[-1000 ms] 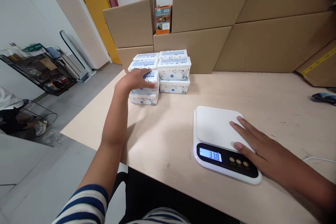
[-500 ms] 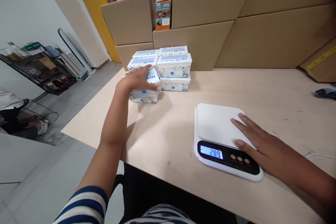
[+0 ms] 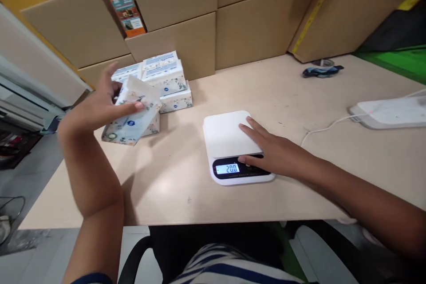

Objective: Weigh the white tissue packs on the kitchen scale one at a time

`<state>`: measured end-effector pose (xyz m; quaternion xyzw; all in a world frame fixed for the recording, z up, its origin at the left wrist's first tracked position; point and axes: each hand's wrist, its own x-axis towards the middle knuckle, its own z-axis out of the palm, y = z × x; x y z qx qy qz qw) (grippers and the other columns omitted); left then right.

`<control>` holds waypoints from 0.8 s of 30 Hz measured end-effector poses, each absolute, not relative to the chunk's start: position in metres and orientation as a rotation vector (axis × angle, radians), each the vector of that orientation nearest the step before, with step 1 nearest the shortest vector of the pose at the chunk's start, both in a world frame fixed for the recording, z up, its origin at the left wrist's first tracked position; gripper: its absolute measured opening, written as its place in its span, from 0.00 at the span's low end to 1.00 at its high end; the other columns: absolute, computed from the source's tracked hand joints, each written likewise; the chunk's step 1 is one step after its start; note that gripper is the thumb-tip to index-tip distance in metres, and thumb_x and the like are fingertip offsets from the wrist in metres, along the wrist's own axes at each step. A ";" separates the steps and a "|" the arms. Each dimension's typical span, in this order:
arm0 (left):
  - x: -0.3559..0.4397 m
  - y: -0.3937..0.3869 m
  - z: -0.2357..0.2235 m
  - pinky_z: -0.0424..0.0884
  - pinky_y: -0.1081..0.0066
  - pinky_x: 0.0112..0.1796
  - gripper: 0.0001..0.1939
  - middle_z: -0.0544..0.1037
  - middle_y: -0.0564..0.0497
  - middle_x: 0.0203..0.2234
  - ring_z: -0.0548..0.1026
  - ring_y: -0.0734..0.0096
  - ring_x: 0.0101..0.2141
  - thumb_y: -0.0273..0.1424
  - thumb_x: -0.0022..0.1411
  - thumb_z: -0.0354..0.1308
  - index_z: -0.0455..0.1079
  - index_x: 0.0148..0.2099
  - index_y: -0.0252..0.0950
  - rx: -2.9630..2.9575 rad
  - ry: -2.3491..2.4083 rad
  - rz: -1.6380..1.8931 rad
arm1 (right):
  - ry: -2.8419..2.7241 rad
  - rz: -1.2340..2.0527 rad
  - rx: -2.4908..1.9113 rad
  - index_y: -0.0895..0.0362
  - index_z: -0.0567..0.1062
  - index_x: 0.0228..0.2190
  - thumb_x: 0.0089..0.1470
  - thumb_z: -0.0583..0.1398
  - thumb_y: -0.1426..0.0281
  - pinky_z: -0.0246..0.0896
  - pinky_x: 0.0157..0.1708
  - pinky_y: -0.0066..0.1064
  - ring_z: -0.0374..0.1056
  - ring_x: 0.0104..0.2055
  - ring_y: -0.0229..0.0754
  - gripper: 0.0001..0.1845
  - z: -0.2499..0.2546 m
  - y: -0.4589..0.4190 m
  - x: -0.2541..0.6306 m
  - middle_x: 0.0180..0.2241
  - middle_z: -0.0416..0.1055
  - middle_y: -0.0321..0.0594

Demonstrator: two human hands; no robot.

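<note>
My left hand (image 3: pixel 96 108) grips a white tissue pack (image 3: pixel 131 113) with a leaf print and holds it tilted in the air, just in front of the stack of tissue packs (image 3: pixel 166 80) at the table's back left. My right hand (image 3: pixel 269 148) lies flat with fingers spread on the right side of a white digital scale (image 3: pixel 226 135). Its thumb rests over the scale's dark panel, beside the lit display that reads 20.0.
Large cardboard boxes (image 3: pixel 199 40) line the back of the wooden table (image 3: pixel 173 186). A small orange carton (image 3: pixel 128 13) stands between two of them. A dark blue object (image 3: pixel 321 71) lies at the back right, and a white device (image 3: pixel 389 113) with a cable sits on the right.
My left hand has lifted one tissue pack off the stack and drawn it toward me. The view has swung right. The scale reading has dropped from 33.8 to 20.0.
</note>
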<state>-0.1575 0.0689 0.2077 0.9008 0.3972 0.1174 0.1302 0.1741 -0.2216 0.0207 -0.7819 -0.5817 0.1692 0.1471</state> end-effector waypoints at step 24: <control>0.027 -0.052 0.138 0.66 0.40 0.70 0.55 0.70 0.33 0.72 0.69 0.29 0.70 0.66 0.69 0.55 0.53 0.86 0.40 2.934 0.572 -0.090 | -1.256 0.783 -1.599 0.41 0.39 0.84 0.52 0.78 0.48 0.45 0.83 0.67 0.36 0.89 0.63 0.77 0.030 -0.221 0.164 0.87 0.34 0.48</control>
